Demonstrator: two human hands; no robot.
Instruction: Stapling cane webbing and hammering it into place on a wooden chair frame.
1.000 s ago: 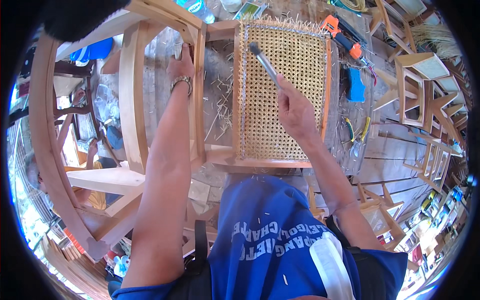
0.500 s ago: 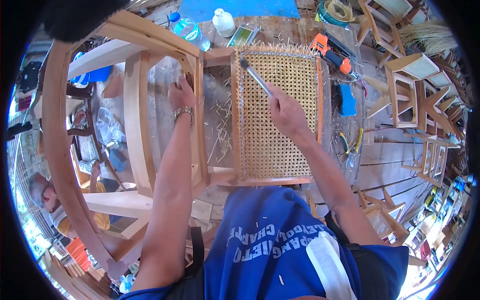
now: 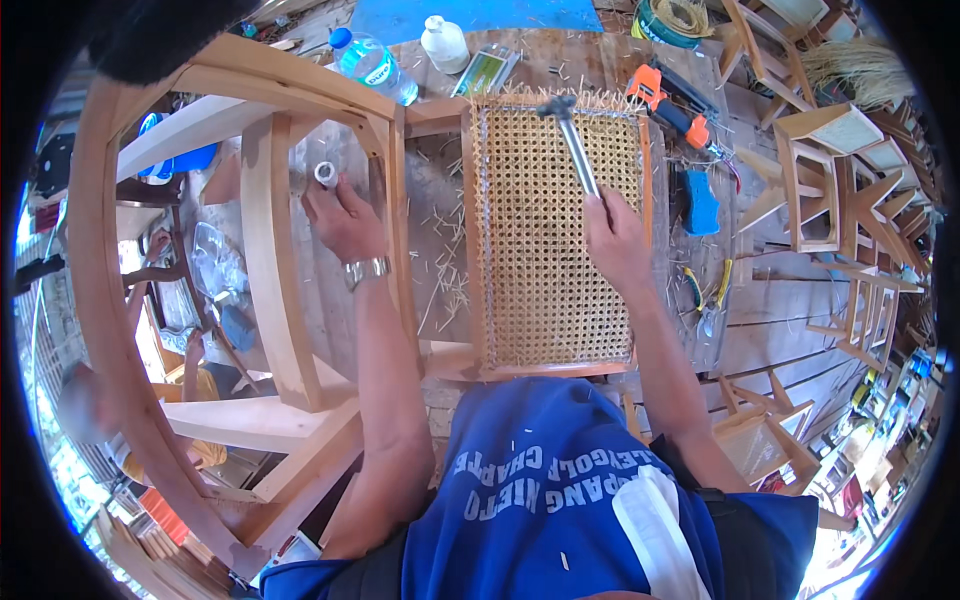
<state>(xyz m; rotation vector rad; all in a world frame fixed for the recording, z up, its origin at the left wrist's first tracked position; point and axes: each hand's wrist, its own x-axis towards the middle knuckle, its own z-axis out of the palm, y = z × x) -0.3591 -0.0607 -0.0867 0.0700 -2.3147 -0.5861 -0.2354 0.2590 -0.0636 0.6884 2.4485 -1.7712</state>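
My right hand (image 3: 614, 238) grips the handle of a hammer (image 3: 578, 150), its head over the far part of a woven cane panel (image 3: 555, 260). The panel is set in a wooden chair frame (image 3: 398, 200), with loose cane ends sticking up along its far edge. Inside the chair's open frame on the left, my left hand (image 3: 348, 225) is closed at the fingertips around a small white round piece with a hollow top (image 3: 325, 174). Its exact kind is too small to make out. My left forearm passes between the chair's wooden rails.
Beyond the chair stand a water bottle (image 3: 375, 68) and a white bottle (image 3: 445, 45). An orange-and-black tool (image 3: 668, 105), a blue sponge-like block (image 3: 702, 203) and yellow-handled pliers (image 3: 722, 283) lie to the right. Cane scraps litter the boards. Wooden chair frames (image 3: 810, 200) stand farther right.
My left hand has moved left, away from the chair's rail, and the small white round piece now shows at its fingers. My right hand and the hammer have shifted right.
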